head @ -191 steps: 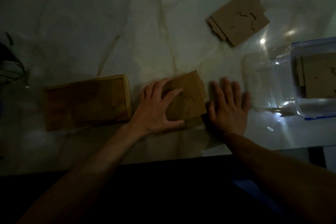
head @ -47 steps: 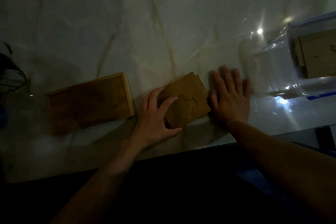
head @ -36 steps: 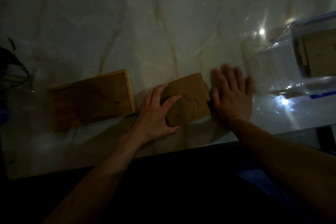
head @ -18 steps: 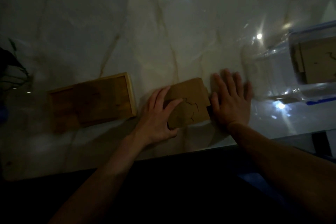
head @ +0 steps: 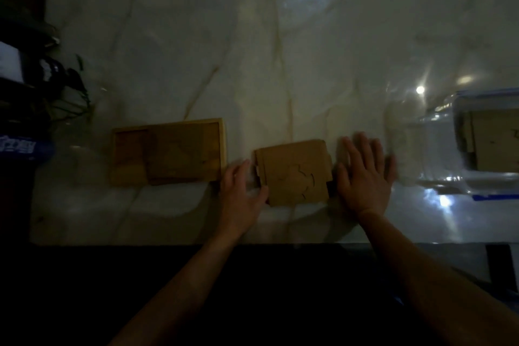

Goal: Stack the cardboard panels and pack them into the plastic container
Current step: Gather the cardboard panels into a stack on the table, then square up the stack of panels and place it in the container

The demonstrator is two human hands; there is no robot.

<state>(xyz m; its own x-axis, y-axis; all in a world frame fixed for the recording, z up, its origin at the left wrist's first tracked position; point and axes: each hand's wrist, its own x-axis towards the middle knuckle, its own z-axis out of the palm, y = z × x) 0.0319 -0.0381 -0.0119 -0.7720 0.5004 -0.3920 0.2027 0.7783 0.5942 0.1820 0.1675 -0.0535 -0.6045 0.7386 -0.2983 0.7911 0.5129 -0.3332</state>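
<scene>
Cardboard panels point(head: 495, 140) inside clear plastic container point(head: 460, 177) (far right, partly cropped)

We note a dim scene: overhead lamps glare on the glossy white marble tabletop point(head: 280, 50); edges bow, foreground falls black.

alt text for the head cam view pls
Two bare hands, left hand and right hand, flank a small stack of cardboard panels on a dim marble table. A wooden tray lies left; a plastic container holding cardboard sits right.
</scene>
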